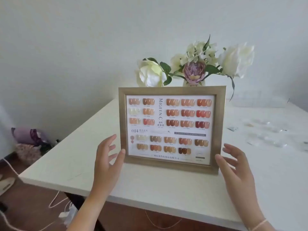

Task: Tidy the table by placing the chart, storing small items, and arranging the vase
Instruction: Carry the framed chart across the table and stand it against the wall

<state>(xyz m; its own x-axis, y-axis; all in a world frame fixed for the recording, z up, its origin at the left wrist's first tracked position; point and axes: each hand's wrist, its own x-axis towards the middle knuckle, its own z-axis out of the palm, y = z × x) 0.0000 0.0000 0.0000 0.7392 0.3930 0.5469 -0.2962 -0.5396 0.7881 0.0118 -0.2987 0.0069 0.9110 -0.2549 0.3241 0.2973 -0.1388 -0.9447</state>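
Observation:
A nail colour chart in a gold frame [171,129] stands upright on the white table [80,157], facing me. My left hand [107,157] is at its lower left corner, fingers spread, the thumb tip just touching the frame edge. At the lower right corner my right hand [233,165] is also spread, close to the frame but gripping nothing. Behind the frame stands a vase [194,83] of white and purple flowers, mostly hidden. Small clear items [266,135] lie scattered on the right of the table.
A clear plastic box [260,99] sits at the back right by the wall. Left of the table, on the floor, are purple bags [30,135], a slipper [6,182] and white cables [56,202]. The table's front edge is near my forearms.

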